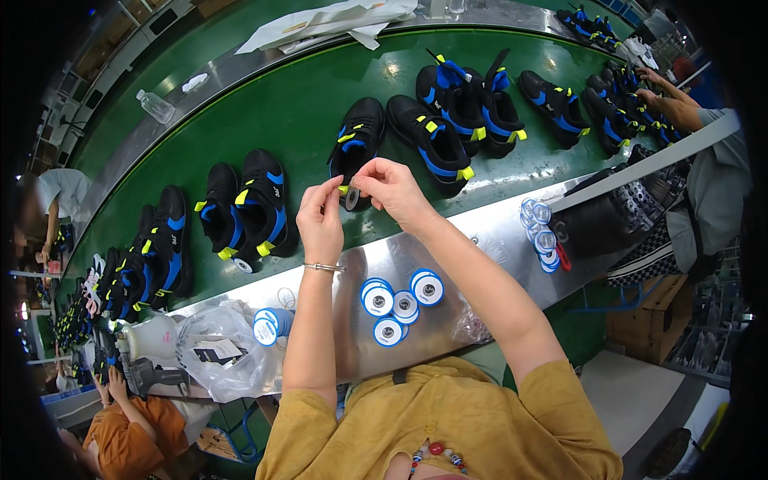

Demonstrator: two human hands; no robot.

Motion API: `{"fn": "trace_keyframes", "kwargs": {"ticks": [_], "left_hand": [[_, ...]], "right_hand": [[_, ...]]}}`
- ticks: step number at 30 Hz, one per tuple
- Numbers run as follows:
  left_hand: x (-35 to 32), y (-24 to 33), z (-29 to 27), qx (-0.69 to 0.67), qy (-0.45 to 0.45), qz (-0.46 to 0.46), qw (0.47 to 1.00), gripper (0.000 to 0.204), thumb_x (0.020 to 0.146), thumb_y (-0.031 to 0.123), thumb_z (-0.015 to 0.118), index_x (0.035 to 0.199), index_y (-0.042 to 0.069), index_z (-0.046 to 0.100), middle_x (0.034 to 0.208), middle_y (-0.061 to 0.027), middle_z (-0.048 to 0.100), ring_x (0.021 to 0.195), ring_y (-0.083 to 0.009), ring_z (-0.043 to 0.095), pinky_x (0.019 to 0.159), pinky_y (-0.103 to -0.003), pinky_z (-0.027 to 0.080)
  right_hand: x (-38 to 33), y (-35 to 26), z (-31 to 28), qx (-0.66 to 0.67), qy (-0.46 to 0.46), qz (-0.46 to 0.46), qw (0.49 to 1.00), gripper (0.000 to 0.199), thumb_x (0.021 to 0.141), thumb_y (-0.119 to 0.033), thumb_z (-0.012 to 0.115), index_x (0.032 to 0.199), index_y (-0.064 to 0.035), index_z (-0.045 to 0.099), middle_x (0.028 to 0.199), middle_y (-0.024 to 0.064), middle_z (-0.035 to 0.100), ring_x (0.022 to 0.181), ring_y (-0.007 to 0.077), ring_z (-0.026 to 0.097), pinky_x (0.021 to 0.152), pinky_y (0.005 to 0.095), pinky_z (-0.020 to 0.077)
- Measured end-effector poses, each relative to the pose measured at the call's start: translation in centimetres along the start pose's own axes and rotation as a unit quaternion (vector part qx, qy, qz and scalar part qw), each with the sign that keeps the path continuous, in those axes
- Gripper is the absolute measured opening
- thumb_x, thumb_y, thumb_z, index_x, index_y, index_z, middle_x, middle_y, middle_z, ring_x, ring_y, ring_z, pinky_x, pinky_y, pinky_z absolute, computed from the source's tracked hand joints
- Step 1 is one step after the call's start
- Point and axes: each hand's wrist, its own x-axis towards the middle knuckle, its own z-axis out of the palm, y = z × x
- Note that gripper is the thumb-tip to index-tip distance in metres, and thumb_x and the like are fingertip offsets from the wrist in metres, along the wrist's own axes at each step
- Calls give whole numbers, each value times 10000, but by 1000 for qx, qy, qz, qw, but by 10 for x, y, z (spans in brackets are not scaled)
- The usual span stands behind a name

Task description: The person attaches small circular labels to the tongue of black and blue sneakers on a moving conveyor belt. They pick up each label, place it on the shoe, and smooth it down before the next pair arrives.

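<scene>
Both my hands meet at the heel of a black sneaker [362,132] with blue and yellow accents, toe pointing away from me. My left hand [322,220] is closed in a pinch beside its yellow heel loop [343,190]; what the fingertips grip is too small to make out. My right hand [394,194] pinches at a small round hang tag [352,199] at the heel. Close by on the right stands another black sneaker [432,140]. At left is a pair including a sneaker [268,204], with a round tag [242,265] at one heel.
More sneakers line the green belt [320,72] on both sides. On the metal ledge [352,276] lie several round blue-edged tags [389,330], a tag stack [266,330], a plastic bag [228,344] and more tags [542,236]. Co-workers' hands [652,88] are at far right, others [116,384] lower left.
</scene>
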Motion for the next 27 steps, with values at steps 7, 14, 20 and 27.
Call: {"fn": "trace_keyframes", "kwargs": {"ticks": [7,14,20,27], "left_hand": [[-2,5,0,4,3,0,1000,277,877,11,631,1140,84,676,850,-48,613,723,-122,554,641,-243,463],[-1,13,-4,40,-8,-3,999,335,859,3,643,1174,113,665,803,-43,594,714,-127,558,633,-247,464],[1,8,-9,58,-23,29,998,380,855,-3,648,1212,127,653,824,-6,590,716,-76,539,600,-196,399],[2,17,-9,72,-36,17,997,406,820,-44,639,1189,124,661,798,-45,612,736,-142,568,669,-268,484]], "right_hand": [[5,6,4,-5,-34,-31,999,113,929,-105,588,951,-9,644,812,14,633,704,48,527,589,192,415],[11,10,0,-109,-45,-99,988,147,914,-104,613,977,16,670,853,18,649,779,74,562,696,230,463],[11,1,-2,-161,-54,-116,979,130,896,-83,621,942,28,670,871,37,639,789,86,565,702,241,463],[16,7,-3,-228,-92,-152,957,129,891,-77,615,924,35,670,884,51,620,784,97,570,691,244,459]]}}
